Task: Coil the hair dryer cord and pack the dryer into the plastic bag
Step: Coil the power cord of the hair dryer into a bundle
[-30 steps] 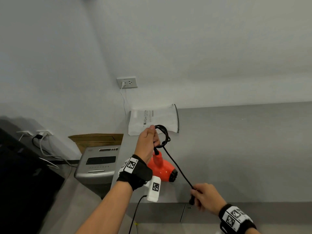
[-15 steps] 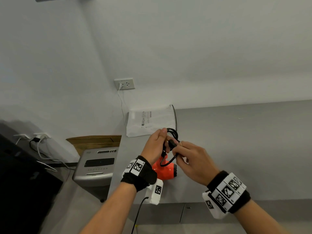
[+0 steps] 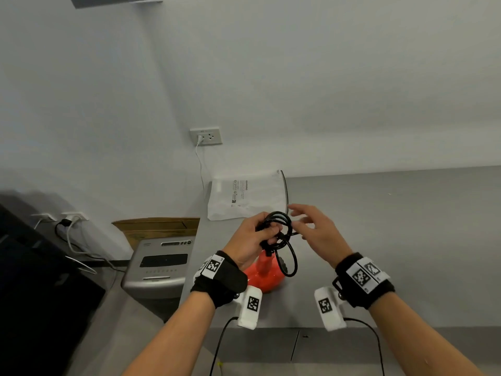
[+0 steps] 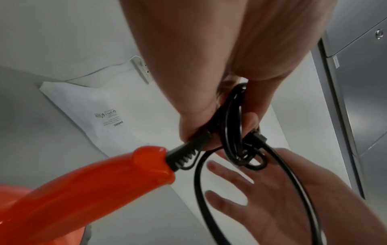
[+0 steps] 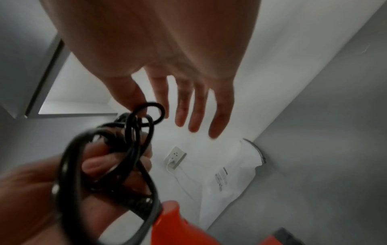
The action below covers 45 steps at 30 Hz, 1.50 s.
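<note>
A pale wall with a socket [image 3: 206, 135] rises behind the grey tabletop [image 3: 393, 240], and a shredder-like grey machine [image 3: 160, 264] stands off its left edge. From my remote seat I read this as the end of the coiling step: my left hand [image 3: 248, 240] has its fingers [image 4: 250, 121] curled round the black cord [image 3: 282, 234], which is bunched into several loops, with one larger loop hanging down beside the orange hair dryer [image 3: 264, 275]. The dryer sits under the hand with its handle pointing up at the bundle; whether its body rests on the tabletop I cannot tell for sure. My right hand [image 3: 314, 229] is just beside the coil with its fingers [image 5: 199, 106] spread and straight, holding nothing. The white plastic bag [image 3: 244, 196] lies flat against the wall, just past the hands, its mouth to the right. Next, I judge, the slack loop needs tucking in, then my free hand must open the bag's mouth while the left keeps the coil tight against the dryer.
</note>
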Motion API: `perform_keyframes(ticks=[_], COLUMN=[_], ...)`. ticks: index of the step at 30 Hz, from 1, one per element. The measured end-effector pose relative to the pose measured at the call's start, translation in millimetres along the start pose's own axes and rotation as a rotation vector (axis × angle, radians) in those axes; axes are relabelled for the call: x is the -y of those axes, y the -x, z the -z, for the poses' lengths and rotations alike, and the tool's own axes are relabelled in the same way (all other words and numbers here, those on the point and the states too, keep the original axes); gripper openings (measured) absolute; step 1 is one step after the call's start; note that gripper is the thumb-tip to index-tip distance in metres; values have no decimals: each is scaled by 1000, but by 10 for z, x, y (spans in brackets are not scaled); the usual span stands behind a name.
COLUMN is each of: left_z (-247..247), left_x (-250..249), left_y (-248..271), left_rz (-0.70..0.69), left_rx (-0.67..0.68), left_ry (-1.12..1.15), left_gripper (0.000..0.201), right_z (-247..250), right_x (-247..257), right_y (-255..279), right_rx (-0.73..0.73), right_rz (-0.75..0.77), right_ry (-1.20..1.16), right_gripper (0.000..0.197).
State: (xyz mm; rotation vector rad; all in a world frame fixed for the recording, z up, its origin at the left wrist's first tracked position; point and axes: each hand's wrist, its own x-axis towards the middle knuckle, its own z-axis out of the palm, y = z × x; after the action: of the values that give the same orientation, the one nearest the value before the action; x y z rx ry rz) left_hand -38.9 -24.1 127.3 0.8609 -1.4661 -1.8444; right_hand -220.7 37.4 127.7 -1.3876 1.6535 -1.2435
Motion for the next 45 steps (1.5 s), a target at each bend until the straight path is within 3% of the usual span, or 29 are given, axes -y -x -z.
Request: perform_keyframes(ticks=[2,4,10,15,17,21,24,26,29,33,36,39,42,45], left_z=[-19,-16,27,107,191,396,637,823,1016,980,813,684,557,400], left_x=[-7,-6,5,-11,38,174,199,149,7,-172,-296,-417,-515,-543], left_y=[2,-15,-16,-5,-11,30,26,43,98,85,81,109,129,128], left_rz=[8,16,27,47,51,25,-22,-63,-120,-177,-226,-267,-232,-149], left_rx=[-8,-44,-75,-192,-230,-257,-385,-494,-600,-721,-696,-647,-581,-435], left_ry=[3,1,30,325,277,-39,-131,-177,-266,9,295,410,308,6], left_gripper=[18,19,11,30,30,22,23,25,19,14,19,20,12,12], right_z=[-56,-78,-197,-195,-172,-100,-83,-62,-50,-178,-239,-250,-272,-288], right_x=[-21,-1,-31,0,-1,-19,-54,-127,-231,-196,-178,-137,-18,49], right_y=[-27,-3,-30,-37,-32,-18,-5,-7,-3,2,-1,-5,-17,-36], right_rx=[140,170,69,-21,-31,-53,-86,-152,-187,-102,-93,-79,-58,-52], right_rz=[-93,-109,-39,-65,-67,-120,-164,-216,-226,-173,-132,-129,-144,-158], right_ry=[-185,-325,-248,-459,-560,-754,-859,-844,-638,-635,-614,-577,-511,-477], right_gripper=[29,22,10,13,14,15,16,19,18,10,11,10,11,12])
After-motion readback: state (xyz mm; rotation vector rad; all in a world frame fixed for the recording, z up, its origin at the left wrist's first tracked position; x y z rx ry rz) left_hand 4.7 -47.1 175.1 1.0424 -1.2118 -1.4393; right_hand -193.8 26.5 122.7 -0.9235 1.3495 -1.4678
